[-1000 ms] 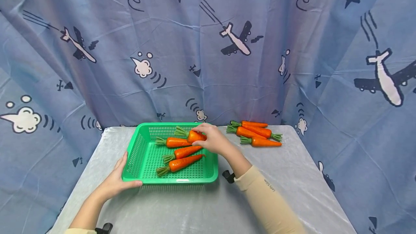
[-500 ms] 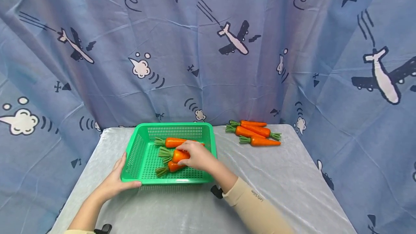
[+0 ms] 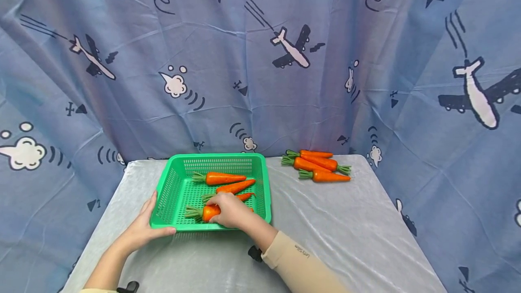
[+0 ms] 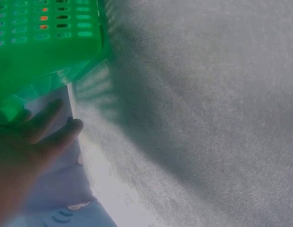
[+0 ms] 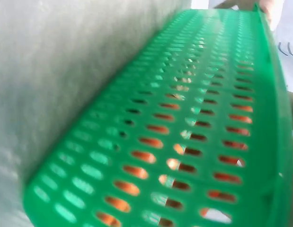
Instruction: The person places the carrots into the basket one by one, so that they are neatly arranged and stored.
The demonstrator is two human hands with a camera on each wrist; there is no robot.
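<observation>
Right hand (image 3: pixel 232 210) holds a carrot (image 3: pixel 210 213) inside the green basket (image 3: pixel 191 228), near its front wall. Left hand (image 3: pixel 142 227), spread wide, touches the basket's front-left corner. Three other carrots (image 3: pixel 225 178) lie inside; four loose carrots (image 3: pixel 325 176) lie right of the basket.

"What sort of place is this?"
"Somewhere curtained off, though whether home or studio I can't tell: blue plane-print curtains (image 3: pixel 260 76) hang behind and beside a pale grey, velvety-topped desk (image 3: pixel 346 225)"
</observation>
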